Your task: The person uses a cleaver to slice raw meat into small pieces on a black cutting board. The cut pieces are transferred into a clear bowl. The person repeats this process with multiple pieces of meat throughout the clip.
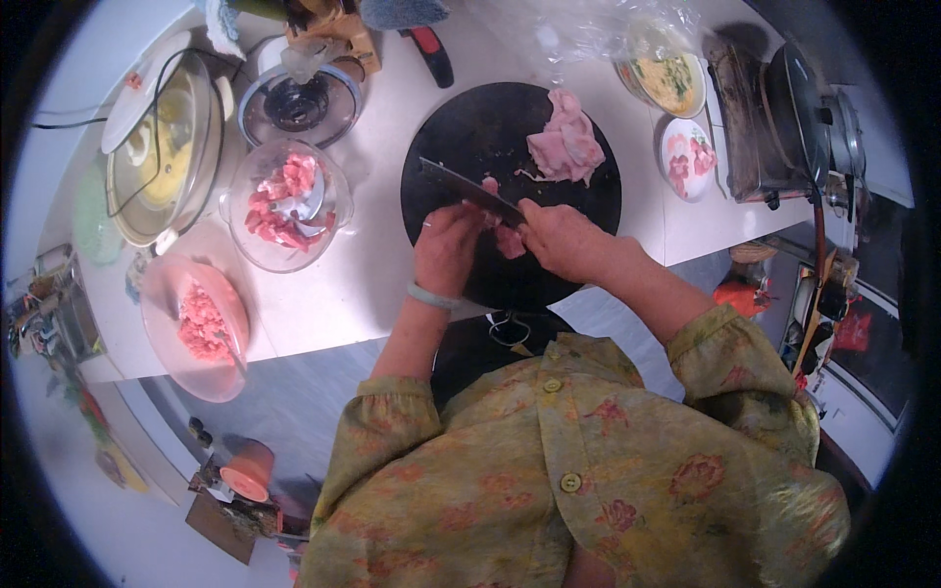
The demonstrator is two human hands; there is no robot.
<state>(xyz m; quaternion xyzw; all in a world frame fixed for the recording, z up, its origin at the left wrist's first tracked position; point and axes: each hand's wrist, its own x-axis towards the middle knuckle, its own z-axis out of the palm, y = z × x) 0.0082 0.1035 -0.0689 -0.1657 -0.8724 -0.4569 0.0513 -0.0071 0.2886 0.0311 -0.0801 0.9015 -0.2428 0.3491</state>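
On a round black cutting board [470, 287] my right hand [562, 239] grips a kitchen knife [470, 191], its blade pointing up and left. My left hand [445, 246], with a pale bangle at the wrist, presses on small pieces of raw meat [509, 241] beside the blade; its fingertips are partly hidden by the knife. A larger pale pink piece of raw meat or skin [564, 140] lies at the board's upper right, apart from both hands.
Left of the board stand a glass bowl of meat pieces [242, 213], a pink bowl of minced meat [158, 316] and a lidded oval pot [213, 154]. A small white plate [687, 192], a bowl of food [665, 81] and a stove [742, 147] are on the right.
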